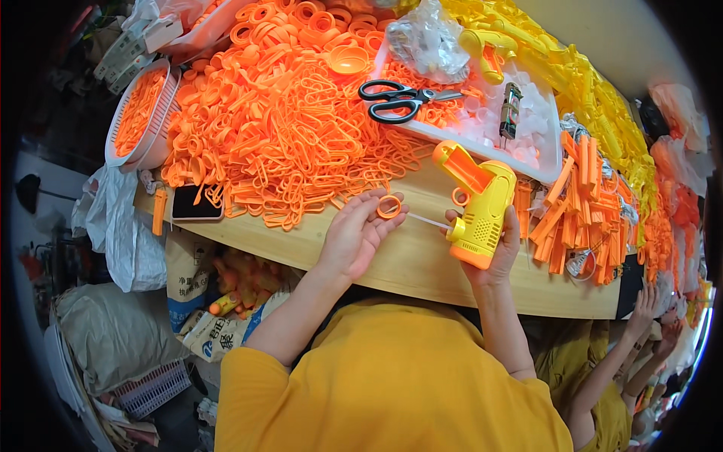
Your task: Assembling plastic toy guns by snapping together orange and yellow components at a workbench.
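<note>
My right hand [493, 276] grips a yellow and orange gun-shaped plastic toy [488, 215], its orange flap at the upper left. Between the fingertips of my left hand [351, 239] is a small orange ring [388, 215], held just above the table edge. A thin white rod or cord [429, 220] stretches from beside the ring to the toy's round yellow nozzle; what fixes its left end cannot be made out. Close beyond my left hand lies a big heap of orange plastic loops [316, 143] and rings.
A white tray [556, 162] holds black-handled scissors [395, 111], translucent caps and a small dark electronic part [510, 111]. Orange sticks [580, 203] lie right; yellow shells [587, 83] pile behind. A phone [197, 203] and orange-filled basket [154, 143] sit left. Another person's hand [642, 310] is at far right.
</note>
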The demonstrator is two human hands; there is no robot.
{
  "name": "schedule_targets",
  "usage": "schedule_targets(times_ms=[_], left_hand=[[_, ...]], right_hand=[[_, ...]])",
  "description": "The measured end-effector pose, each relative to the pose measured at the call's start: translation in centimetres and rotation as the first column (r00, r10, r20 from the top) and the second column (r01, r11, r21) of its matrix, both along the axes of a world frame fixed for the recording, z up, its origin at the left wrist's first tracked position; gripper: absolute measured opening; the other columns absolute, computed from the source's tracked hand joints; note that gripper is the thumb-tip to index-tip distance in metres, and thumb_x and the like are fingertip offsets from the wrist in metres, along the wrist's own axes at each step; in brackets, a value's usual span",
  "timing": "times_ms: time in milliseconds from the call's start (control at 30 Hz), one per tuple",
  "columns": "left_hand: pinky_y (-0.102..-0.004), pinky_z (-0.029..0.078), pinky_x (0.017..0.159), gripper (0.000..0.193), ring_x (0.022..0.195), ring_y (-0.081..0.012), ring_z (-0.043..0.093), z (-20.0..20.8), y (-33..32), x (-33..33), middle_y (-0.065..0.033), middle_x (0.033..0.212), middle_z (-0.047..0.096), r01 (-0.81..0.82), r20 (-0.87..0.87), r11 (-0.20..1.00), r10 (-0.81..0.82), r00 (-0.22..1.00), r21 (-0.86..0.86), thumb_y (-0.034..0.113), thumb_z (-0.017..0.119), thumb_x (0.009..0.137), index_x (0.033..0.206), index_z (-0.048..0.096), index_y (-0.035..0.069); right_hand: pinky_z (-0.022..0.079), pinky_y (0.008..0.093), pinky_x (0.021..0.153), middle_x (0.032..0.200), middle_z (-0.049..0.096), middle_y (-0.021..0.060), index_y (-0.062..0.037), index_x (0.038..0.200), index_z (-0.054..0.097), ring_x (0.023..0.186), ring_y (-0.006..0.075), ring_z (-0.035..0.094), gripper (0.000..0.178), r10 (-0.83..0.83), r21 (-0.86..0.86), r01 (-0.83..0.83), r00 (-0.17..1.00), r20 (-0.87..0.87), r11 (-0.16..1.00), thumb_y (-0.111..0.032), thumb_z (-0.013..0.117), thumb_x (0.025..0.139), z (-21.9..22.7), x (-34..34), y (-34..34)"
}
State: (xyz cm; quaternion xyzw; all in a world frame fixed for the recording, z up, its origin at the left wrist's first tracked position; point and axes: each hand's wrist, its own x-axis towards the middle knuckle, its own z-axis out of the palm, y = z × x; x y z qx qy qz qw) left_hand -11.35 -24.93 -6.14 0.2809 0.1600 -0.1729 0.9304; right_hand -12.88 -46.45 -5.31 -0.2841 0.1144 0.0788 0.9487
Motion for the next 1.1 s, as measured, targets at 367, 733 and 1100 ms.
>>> schedule_targets(times_ms=[367,733,1100], left_hand=[[-0.0393,0.052,0.09,0.011,0.096,-0.0221,0.061,-1.8,-2.5,-1.7,-0.0142,0.102,0.061,-0.061,0.043,0.998,0.062,0.997,-0.02,0.008,0.053,0.094,0.099,0.048,0.0],[-0.0295,0.046,0.093,0.032,0.105,-0.015,0.058,-1.5,-4.9,-3.4,-0.0096,0.116,0.06,0.011,0.207,0.978,-0.055,0.977,0.207,0.009,0.052,0.095,0.125,0.051,-0.002],[-0.0361,0.03,0.109,0.08,0.13,-0.0224,0.036,-1.3,-6.5,-5.5,-0.0133,0.139,0.034,-0.206,0.605,0.814,-0.209,0.769,0.543,0.0,0.072,0.077,0.14,0.022,-0.001]], right_hand=[[0.051,0.0456,0.086,0.116,0.059,0.0161,-0.0047,0.13,0.044,0.101,0.0345,0.061,0.06,0.013,-0.07,-0.01,0.999,0.05,0.997,-0.046,0.053,0.088,-0.7,0.2,1.8],[0.05,0.0404,0.09,0.114,0.058,0.0181,0.0005,0.128,0.042,0.106,0.0281,0.059,0.062,0.064,-0.145,-0.053,0.996,0.067,0.988,-0.039,0.061,0.084,-0.6,-0.2,3.5],[0.049,0.0401,0.091,0.108,0.059,0.0183,0.0028,0.123,0.044,0.103,0.0268,0.059,0.06,0.02,-0.19,-0.01,0.999,0.049,0.982,-0.038,0.06,0.082,-0.7,-0.1,3.8]])
